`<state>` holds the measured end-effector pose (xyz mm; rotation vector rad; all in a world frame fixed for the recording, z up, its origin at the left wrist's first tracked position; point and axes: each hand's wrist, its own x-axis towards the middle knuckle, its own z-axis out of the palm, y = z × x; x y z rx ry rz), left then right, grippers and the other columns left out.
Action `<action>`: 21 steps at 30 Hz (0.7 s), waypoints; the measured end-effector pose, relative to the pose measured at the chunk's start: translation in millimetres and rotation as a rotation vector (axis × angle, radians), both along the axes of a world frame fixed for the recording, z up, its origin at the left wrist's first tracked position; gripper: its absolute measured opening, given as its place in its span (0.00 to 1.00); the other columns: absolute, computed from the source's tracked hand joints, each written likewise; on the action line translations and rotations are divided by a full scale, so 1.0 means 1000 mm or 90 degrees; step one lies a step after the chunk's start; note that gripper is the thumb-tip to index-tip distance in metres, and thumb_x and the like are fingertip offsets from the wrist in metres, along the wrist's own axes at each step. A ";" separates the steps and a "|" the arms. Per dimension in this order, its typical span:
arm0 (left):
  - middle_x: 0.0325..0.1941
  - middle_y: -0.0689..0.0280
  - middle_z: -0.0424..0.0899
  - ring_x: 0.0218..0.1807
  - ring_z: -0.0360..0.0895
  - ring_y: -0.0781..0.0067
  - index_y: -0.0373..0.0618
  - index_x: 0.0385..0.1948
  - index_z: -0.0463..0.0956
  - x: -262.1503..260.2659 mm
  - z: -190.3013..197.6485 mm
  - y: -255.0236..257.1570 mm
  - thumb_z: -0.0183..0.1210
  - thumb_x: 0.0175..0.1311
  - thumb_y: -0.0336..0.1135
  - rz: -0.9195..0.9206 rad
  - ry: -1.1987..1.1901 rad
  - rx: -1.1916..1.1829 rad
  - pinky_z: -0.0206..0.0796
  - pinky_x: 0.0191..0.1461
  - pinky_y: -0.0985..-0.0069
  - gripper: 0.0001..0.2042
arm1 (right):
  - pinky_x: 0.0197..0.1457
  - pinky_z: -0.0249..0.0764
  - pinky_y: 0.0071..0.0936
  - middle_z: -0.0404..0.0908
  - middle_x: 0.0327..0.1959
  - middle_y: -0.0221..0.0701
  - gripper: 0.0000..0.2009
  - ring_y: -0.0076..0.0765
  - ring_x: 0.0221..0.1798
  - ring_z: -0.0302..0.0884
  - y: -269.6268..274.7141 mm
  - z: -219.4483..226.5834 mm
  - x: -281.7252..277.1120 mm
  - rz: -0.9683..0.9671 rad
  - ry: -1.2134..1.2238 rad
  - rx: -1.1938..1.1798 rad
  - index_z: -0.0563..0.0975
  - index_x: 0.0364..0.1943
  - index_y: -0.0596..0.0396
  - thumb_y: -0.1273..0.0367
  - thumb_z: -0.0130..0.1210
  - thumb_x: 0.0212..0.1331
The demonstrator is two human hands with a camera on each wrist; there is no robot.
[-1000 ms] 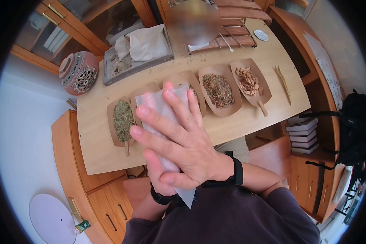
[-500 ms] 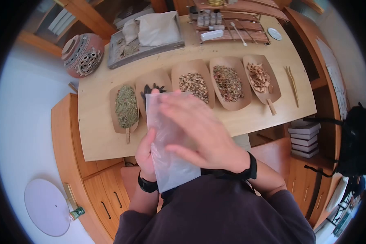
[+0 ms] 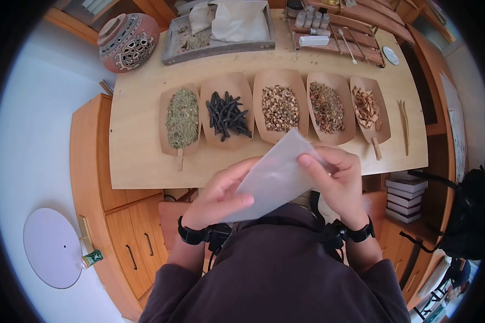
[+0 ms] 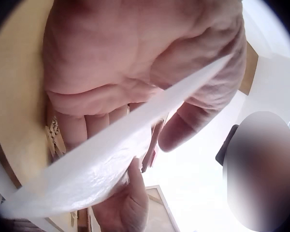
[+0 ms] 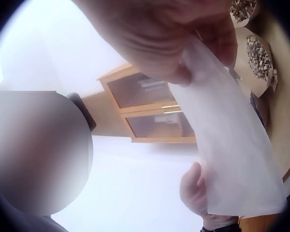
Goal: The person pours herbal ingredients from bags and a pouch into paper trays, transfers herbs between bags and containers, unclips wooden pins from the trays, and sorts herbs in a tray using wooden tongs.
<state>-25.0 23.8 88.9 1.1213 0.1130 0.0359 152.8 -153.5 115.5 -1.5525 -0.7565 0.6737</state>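
A translucent white bag (image 3: 277, 175) is held slantwise above the table's front edge. My right hand (image 3: 339, 180) pinches its right edge, thumb on top and fingers curled beneath. My left hand (image 3: 221, 196) supports the lower left side, its thumb over the bag and its fingers behind. In the left wrist view the bag (image 4: 101, 164) crosses the palm of my left hand (image 4: 140, 63). The right wrist view shows my right hand (image 5: 174, 43) gripping one end of the bag (image 5: 227, 130), with my left hand (image 5: 193, 188) at the far end.
On the table (image 3: 140, 167) stand paper trays of green herb (image 3: 182, 118), black pieces (image 3: 227, 116), chopped pieces (image 3: 280, 107), mixed herb (image 3: 327, 107) and shavings (image 3: 365, 107). Behind are a patterned pot (image 3: 128, 43), a grey tray (image 3: 218, 52) and a wooden rack (image 3: 334, 40); golden tweezers (image 3: 404, 126) lie right.
My right hand has come off the flat of the bag and now pinches its edge. The bag has turned from upright to slanted and moved right, and my left hand has moved right with it.
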 end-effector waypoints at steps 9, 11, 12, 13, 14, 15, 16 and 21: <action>0.42 0.60 0.89 0.41 0.86 0.74 0.35 0.62 0.72 -0.019 -0.011 -0.004 0.56 0.73 0.26 0.313 0.144 0.153 0.77 0.46 0.78 0.18 | 0.42 0.71 0.15 0.86 0.35 0.23 0.07 0.12 0.37 0.77 -0.021 -0.022 0.016 -0.071 0.206 0.014 0.86 0.42 0.61 0.71 0.64 0.67; 0.39 0.61 0.89 0.37 0.86 0.76 0.36 0.62 0.72 -0.019 -0.013 -0.005 0.56 0.74 0.27 0.373 0.152 0.151 0.77 0.43 0.79 0.17 | 0.42 0.71 0.15 0.86 0.35 0.23 0.06 0.12 0.37 0.77 -0.020 -0.025 0.016 -0.061 0.230 0.016 0.86 0.42 0.61 0.72 0.63 0.67; 0.38 0.60 0.89 0.37 0.86 0.75 0.36 0.61 0.73 -0.019 -0.013 -0.005 0.56 0.74 0.27 0.403 0.150 0.148 0.78 0.43 0.78 0.16 | 0.42 0.71 0.15 0.86 0.35 0.23 0.06 0.12 0.37 0.77 -0.020 -0.025 0.015 -0.051 0.253 0.020 0.86 0.41 0.61 0.72 0.63 0.67; 0.37 0.59 0.89 0.36 0.87 0.73 0.36 0.60 0.74 -0.020 -0.014 -0.004 0.56 0.74 0.27 0.433 0.149 0.145 0.78 0.42 0.78 0.15 | 0.42 0.71 0.15 0.86 0.35 0.23 0.06 0.12 0.37 0.77 -0.019 -0.024 0.014 -0.052 0.253 0.020 0.86 0.41 0.61 0.72 0.63 0.67; 0.37 0.59 0.89 0.36 0.87 0.73 0.36 0.60 0.74 -0.021 -0.016 -0.003 0.56 0.74 0.27 0.431 0.149 0.144 0.78 0.42 0.78 0.15 | 0.42 0.71 0.15 0.86 0.35 0.23 0.05 0.12 0.37 0.77 -0.017 -0.022 0.012 -0.052 0.252 0.020 0.86 0.41 0.60 0.72 0.63 0.67; 0.36 0.59 0.88 0.36 0.87 0.73 0.36 0.58 0.75 -0.023 -0.019 -0.002 0.56 0.74 0.27 0.442 0.135 0.146 0.78 0.42 0.78 0.14 | 0.42 0.71 0.15 0.86 0.34 0.22 0.05 0.12 0.37 0.77 -0.016 -0.020 0.012 -0.050 0.251 0.021 0.86 0.41 0.60 0.73 0.63 0.67; 0.35 0.60 0.88 0.35 0.87 0.73 0.36 0.57 0.76 -0.024 -0.021 -0.002 0.56 0.75 0.27 0.453 0.122 0.148 0.78 0.42 0.78 0.13 | 0.42 0.71 0.15 0.86 0.34 0.22 0.05 0.12 0.37 0.77 -0.016 -0.020 0.012 -0.050 0.252 0.020 0.86 0.41 0.60 0.73 0.63 0.67; 0.35 0.63 0.87 0.35 0.84 0.77 0.37 0.55 0.77 -0.025 -0.020 -0.002 0.56 0.75 0.28 0.465 0.137 0.151 0.74 0.41 0.81 0.12 | 0.42 0.71 0.14 0.86 0.33 0.23 0.03 0.13 0.36 0.77 -0.018 -0.020 0.015 -0.036 0.300 0.013 0.86 0.39 0.59 0.74 0.65 0.65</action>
